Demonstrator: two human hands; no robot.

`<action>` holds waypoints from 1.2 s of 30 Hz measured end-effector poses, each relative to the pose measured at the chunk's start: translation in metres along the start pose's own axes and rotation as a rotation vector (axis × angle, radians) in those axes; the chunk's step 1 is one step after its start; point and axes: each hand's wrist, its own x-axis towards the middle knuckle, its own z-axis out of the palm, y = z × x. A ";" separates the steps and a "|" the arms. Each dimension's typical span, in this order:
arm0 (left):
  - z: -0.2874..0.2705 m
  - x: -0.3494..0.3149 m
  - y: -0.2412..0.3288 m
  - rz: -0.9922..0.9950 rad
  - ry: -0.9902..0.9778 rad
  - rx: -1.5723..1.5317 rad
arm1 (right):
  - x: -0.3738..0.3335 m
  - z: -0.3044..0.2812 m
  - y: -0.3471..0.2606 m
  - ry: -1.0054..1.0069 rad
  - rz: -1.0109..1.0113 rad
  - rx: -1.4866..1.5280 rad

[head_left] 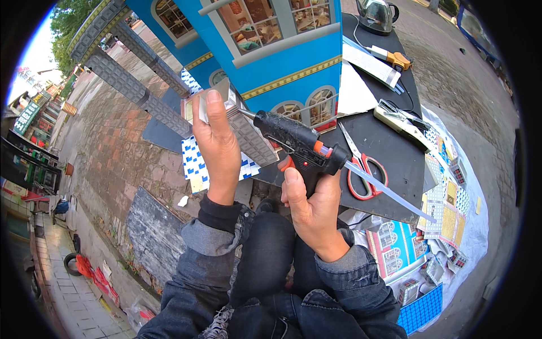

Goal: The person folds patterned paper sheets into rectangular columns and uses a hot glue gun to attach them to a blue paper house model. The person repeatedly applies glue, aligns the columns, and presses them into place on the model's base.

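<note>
My right hand [313, 209] is wrapped round the handle of a black hot glue gun [291, 135], a finger at its orange trigger. A long translucent glue stick [389, 193] sticks out of the gun's back end. The nozzle points left, at the upper edge of a grey brick-patterned card piece [254, 141]. My left hand [217, 141] grips that piece, thumb up; its other fingers are partly hidden. Just beyond stands a blue model house [299, 65] with arched windows. Grey brick-patterned columns [121, 82] rise at its left. Red-handled scissors [366, 169] lie open right of the gun.
On the black table [395, 133] are a kettle [377, 14], a yellow-and-black tool [397, 60] and a pale stapler-like tool [401, 125]. Blue-and-white checked card [195, 164] lies below the columns. At lower right, a white sheet [477, 226] carries printed card parts [395, 246].
</note>
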 end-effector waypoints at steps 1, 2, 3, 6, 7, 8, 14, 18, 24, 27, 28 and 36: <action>0.000 0.000 0.000 0.026 -0.004 0.006 | 0.000 0.002 0.002 0.000 -0.015 0.000; 0.000 0.000 0.000 0.024 0.000 0.015 | 0.000 0.003 0.003 -0.001 -0.030 0.000; 0.000 0.000 0.000 0.022 0.004 0.021 | 0.001 0.005 0.004 -0.001 -0.045 -0.001; 0.000 -0.001 0.001 0.027 0.009 0.031 | 0.003 0.008 0.005 -0.008 -0.061 -0.060; 0.000 -0.001 0.001 0.030 0.009 0.034 | 0.004 0.010 0.006 0.002 -0.082 -0.081; 0.001 -0.001 0.001 0.025 0.013 0.025 | 0.005 0.012 0.008 0.016 -0.111 -0.108; 0.002 -0.001 0.004 0.029 0.006 0.038 | 0.003 0.016 0.020 -0.005 -0.099 -0.165; 0.002 -0.001 0.007 0.031 -0.002 0.051 | -0.002 0.020 0.030 -0.005 -0.059 -0.168; 0.004 -0.002 0.009 0.031 -0.002 0.040 | -0.005 0.016 0.035 0.038 -0.208 -0.318; 0.004 -0.002 0.008 0.044 0.001 0.059 | -0.007 0.015 0.036 0.085 -0.272 -0.408; 0.004 -0.002 0.008 0.044 0.006 0.067 | -0.007 0.015 0.036 0.087 -0.298 -0.419; 0.002 0.000 0.002 0.054 -0.010 0.062 | -0.019 0.004 0.041 0.003 -0.188 -0.394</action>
